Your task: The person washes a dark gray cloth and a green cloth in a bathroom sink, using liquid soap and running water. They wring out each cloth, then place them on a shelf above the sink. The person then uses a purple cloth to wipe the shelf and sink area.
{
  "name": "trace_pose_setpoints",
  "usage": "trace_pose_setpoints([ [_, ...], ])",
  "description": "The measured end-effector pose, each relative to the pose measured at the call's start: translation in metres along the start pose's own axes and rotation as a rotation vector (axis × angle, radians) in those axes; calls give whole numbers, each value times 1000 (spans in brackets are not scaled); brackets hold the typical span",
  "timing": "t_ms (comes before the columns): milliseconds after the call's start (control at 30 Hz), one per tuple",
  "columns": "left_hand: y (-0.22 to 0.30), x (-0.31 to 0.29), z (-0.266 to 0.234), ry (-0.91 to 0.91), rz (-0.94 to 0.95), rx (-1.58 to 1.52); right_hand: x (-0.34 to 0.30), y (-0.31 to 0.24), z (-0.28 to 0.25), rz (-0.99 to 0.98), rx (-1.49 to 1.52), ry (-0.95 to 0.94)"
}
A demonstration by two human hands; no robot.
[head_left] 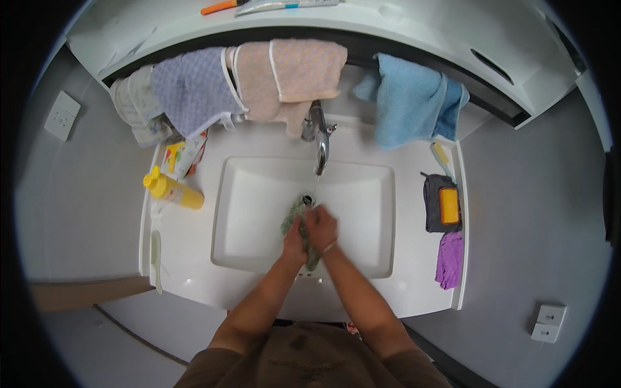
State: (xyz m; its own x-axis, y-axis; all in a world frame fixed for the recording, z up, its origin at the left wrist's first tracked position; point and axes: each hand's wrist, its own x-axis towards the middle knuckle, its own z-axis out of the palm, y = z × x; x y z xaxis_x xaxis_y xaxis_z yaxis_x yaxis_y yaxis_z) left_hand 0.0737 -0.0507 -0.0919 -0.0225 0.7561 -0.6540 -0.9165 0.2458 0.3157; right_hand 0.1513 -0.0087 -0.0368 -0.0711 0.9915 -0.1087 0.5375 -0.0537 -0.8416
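While water runs from the tap (320, 139), left hand (295, 240) and right hand (321, 227) both clench a green cloth (292, 216) inside the white sink (252, 213); yellow bottle (173, 189) lies beside it.

I look down on a white moulded tabletop (194, 271) with a rectangular basin sunk in its middle, set between plain pale grey walls (84, 194). A white switch plate (62, 115) sits on the left wall; two small white sockets (548, 323) on the right. Above runs a long white shelf (420, 32). The light is even and soft.
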Motion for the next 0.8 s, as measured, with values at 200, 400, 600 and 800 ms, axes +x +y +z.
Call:
trace_pose_setpoints([
  [200,9,25,-37,-754,1,-247,-39,-9,21,-439,-62,112],
  [400,23,-11,17,-132,-247,49,50,93,-11,148,162,229],
  [600,88,-4,-11,-107,-147,-123,14,71,-29,456,1058,12],
  [800,-9,-17,-15,-53,-276,-113,-7,36,16,245,766,135],
])
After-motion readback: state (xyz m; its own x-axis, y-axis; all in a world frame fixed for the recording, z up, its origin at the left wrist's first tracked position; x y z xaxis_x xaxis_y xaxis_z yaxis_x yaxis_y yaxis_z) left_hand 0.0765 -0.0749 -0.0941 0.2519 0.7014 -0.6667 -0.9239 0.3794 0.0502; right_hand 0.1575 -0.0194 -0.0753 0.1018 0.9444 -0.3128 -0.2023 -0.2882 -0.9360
